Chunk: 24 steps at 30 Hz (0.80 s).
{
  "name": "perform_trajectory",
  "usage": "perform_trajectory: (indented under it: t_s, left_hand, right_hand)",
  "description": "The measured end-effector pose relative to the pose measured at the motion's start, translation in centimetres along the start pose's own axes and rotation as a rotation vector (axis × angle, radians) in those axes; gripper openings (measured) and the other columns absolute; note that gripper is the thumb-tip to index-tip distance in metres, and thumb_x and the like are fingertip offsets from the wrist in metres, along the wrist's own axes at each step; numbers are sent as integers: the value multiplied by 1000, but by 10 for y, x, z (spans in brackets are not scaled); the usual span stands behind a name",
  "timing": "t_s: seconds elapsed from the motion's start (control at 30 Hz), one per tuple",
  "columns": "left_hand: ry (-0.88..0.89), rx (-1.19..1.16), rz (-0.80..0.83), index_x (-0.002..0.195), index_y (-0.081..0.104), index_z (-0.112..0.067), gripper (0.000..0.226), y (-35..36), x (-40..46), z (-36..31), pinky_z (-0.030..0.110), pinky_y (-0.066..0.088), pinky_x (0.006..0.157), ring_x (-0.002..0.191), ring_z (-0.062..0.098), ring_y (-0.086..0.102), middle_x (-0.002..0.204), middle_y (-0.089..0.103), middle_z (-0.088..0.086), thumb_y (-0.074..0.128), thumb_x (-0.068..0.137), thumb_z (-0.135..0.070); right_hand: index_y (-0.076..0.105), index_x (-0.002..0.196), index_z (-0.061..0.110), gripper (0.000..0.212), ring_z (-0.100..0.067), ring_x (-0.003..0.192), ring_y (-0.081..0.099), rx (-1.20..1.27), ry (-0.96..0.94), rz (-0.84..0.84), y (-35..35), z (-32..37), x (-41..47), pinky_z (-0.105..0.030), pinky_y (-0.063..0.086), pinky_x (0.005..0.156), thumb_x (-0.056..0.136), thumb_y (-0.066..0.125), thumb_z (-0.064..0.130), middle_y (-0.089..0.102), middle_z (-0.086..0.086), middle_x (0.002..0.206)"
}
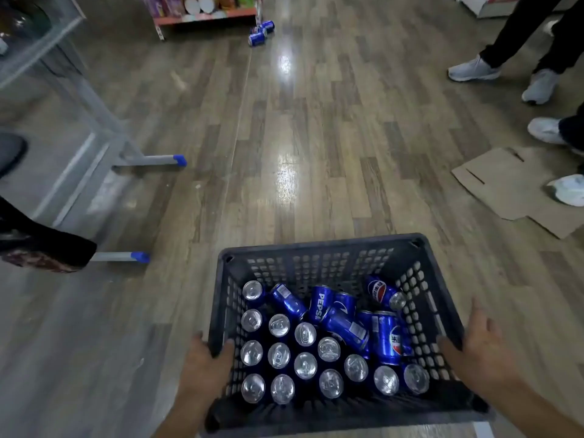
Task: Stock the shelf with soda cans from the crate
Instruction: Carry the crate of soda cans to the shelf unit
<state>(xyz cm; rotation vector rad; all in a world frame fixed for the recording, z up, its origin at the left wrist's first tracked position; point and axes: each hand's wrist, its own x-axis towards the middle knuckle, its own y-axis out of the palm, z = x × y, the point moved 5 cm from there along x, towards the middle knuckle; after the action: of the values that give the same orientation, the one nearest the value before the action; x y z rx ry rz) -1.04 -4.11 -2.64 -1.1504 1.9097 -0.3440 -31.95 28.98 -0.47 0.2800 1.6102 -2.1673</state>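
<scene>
Dark grey perforated plastic crate [319, 257] low in view over the grey wood-plank floor [316, 121]. Left hand [205, 365] curled over the crate's left rim, thumb inside; right hand [480, 346] against the right rim, fingers fairly straight along the wall. Inside, blue soda cans [305, 365]: upright rows along the left wall and near edge, a tumbled heap lying toward the far right corner. Ahead, far off, a red-edged shelf [205, 17] of packets, with a few loose blue cans [260, 31] on the floor by its right end. Left, a grey metal rack with blue-capped feet [148, 161]. Right, a flattened brown cardboard sheet [518, 191] and white shoes [474, 69] of bystanders. Broad open floor between crate and shelf.
</scene>
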Motion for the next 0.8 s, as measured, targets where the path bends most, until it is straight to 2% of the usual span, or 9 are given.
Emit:
perform_trajectory:
  t_s: [0.07,0.17,0.23,0.3,0.4,0.5,0.6,0.7,0.8]
  left_hand:
    - [5,-55,-30,118,53,-9,30,3,10,-2,34,46,75,81,20,61,91,64,2,64,97,-28]
    - [9,-72,-48,109,51,-13,22,6,27,0,34,44,73,76,17,56,91,61,5,60,99,-30]
    - [6,-53,-36,109,52,-14,21,8,32,2,36,46,76,76,17,57,89,60,3,59,100,-31]
    - [20,-19,-48,107,55,-15,16,10,39,4,37,51,72,75,22,62,85,62,4,60,100,-28]
    - [84,-20,-67,104,56,-21,5,13,40,0,41,56,74,78,26,67,88,67,4,59,100,-22]
    - [78,-89,-48,110,54,-27,17,15,37,-2,46,57,82,87,27,68,96,68,1,58,101,-14]
    - [13,-122,4,110,54,-22,16,16,49,-1,44,58,73,82,28,68,96,69,7,60,99,-12]
    - [-69,-200,98,108,59,-8,15,20,62,-1,38,54,60,69,24,62,87,69,13,62,99,-21]
    - [-22,-102,40,93,64,-3,31,23,68,2,33,48,53,55,22,57,65,64,12,57,101,-32]
  right_hand:
    - [21,151,6,81,-40,113,55,114,42,2,9,-4,12,-48,49,93,89,69,27,47,-25,136]
    - [39,138,5,56,-28,81,58,183,60,42,23,-8,32,-36,48,71,93,66,25,59,-21,120]
    - [47,130,5,46,-27,79,59,202,86,27,27,-13,43,-36,47,69,94,64,29,64,-16,107]
    - [56,119,7,37,-30,78,63,212,109,29,26,-16,52,-40,53,73,94,63,34,66,-12,92]
    - [57,112,14,27,-33,81,63,244,133,42,26,-18,62,-41,54,79,95,62,34,65,-13,92]
    - [52,113,21,21,-31,80,64,334,109,85,31,-16,67,-38,51,72,95,64,19,67,-13,92]
    - [58,110,16,18,-28,67,64,471,151,158,34,-17,74,-33,49,62,95,63,8,69,-17,77]
    - [65,102,10,12,-27,60,56,549,201,217,34,-15,80,-34,49,62,94,67,19,62,-15,66]
    - [65,100,7,24,-26,57,52,556,195,225,40,-15,83,-36,47,60,93,67,30,57,-15,59]
